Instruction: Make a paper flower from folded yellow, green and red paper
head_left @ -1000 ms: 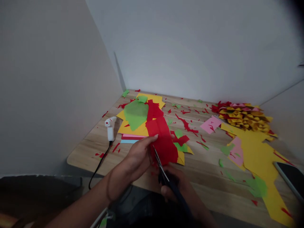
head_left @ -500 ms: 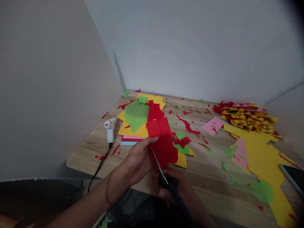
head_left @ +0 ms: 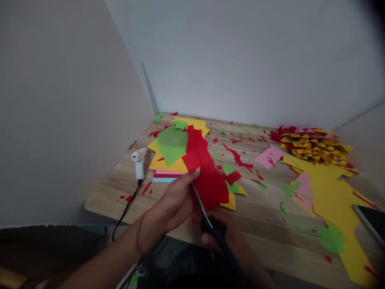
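Observation:
My left hand (head_left: 177, 198) pinches a sheet of red paper (head_left: 209, 180), thumb on top and the other fingers mostly hidden beneath it. The paper is held above the table's near edge, its lower right edge ragged. In my right hand (head_left: 218, 230) is a pair of dark-handled scissors (head_left: 202, 206), gripped by the handles. Their narrow metal blades point up and left, along the paper's left edge beside my left thumb. Whether the blades are fully closed I cannot make out.
A white glue gun (head_left: 139, 164) with a black cord stands at left. Beyond my hands lie yellow sheets (head_left: 168, 163) and green paper (head_left: 171, 144). Red and green scraps litter the wooden table (head_left: 255, 224). At right are folded paper pieces (head_left: 313, 146), yellow cut-outs (head_left: 327, 196) and a phone (head_left: 371, 224).
The red paper has tilted and turned slightly, its lower right corner shifting right. Both hands stay almost in place, still holding the paper and the scissors.

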Action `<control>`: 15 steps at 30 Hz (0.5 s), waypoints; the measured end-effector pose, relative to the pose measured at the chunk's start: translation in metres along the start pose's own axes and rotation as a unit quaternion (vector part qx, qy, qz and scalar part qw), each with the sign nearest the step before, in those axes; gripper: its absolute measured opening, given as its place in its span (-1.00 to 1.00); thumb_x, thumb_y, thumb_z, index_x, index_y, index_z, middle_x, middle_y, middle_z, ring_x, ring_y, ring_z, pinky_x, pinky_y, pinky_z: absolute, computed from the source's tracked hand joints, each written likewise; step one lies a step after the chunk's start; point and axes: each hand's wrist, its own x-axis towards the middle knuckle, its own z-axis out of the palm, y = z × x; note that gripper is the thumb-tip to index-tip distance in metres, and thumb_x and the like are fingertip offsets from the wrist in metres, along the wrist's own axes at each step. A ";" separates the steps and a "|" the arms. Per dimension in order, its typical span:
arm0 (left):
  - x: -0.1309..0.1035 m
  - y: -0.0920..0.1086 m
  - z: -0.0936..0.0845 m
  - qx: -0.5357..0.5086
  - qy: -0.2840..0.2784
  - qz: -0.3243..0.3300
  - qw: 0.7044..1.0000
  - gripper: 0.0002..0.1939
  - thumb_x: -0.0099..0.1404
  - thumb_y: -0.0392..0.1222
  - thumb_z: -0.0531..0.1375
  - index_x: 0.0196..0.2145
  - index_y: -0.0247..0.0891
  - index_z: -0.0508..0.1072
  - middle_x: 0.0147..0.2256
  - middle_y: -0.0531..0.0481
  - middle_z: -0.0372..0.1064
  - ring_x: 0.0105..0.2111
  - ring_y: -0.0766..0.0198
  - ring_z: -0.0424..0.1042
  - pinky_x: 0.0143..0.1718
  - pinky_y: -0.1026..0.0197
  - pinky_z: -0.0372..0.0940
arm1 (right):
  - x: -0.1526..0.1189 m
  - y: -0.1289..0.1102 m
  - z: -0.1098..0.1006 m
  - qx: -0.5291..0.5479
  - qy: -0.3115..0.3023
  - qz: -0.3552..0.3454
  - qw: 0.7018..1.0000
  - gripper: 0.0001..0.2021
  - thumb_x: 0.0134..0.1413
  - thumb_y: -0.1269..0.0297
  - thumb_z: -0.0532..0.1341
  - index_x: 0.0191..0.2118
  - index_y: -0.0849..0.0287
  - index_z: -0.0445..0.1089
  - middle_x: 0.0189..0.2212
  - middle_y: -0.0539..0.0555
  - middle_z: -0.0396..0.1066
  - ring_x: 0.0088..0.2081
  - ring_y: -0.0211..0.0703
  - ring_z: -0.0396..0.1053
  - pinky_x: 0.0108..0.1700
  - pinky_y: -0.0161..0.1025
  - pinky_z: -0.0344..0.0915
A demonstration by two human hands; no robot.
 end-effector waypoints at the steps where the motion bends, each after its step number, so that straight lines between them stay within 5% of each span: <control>1: 0.000 0.000 0.000 0.003 -0.009 -0.010 1.000 -0.70 0.35 -0.08 0.20 -0.09 -0.35 0.52 -0.15 -0.25 0.57 -0.20 0.01 0.56 -0.11 0.05 0.41 | 0.001 0.000 -0.001 -0.008 0.006 0.005 1.000 -0.51 -0.13 -0.12 0.43 -0.18 0.13 0.43 -0.46 -0.06 0.26 -0.58 -0.35 0.18 -0.61 -0.38 0.18; 6: 0.006 0.004 -0.002 0.000 -0.011 -0.029 1.000 -0.70 0.37 -0.13 0.18 -0.07 -0.39 0.53 -0.17 -0.25 0.58 -0.25 0.07 0.57 -0.11 0.06 0.42 | -0.001 -0.001 -0.001 -0.023 0.011 0.030 0.999 -0.54 -0.16 -0.09 0.45 -0.22 0.14 0.47 -0.54 -0.09 0.25 -0.63 -0.36 0.14 -0.63 -0.36 0.10; 10: 0.029 0.022 -0.011 -0.040 0.020 0.007 0.999 -0.70 0.43 -0.23 0.08 -0.04 -0.44 0.51 -0.25 -0.19 0.60 -0.37 0.21 0.57 -0.14 0.16 0.44 | -0.005 -0.002 -0.002 -0.063 0.008 -0.012 0.998 -0.58 -0.14 -0.08 0.43 -0.24 0.12 0.52 -0.46 0.02 0.43 -0.52 -0.25 0.25 -0.47 -0.27 0.25; 15: 0.064 0.056 -0.025 -0.063 0.034 0.064 0.995 -0.61 0.47 -0.30 -0.02 0.14 -0.48 0.39 -0.19 -0.25 0.60 -0.23 0.17 0.61 -0.09 0.16 0.47 | -0.015 -0.007 -0.032 -0.252 0.168 -0.025 0.953 -0.60 -0.10 0.03 0.43 -0.12 0.08 0.52 -0.21 0.15 0.53 -0.23 0.04 0.43 -0.08 0.02 0.38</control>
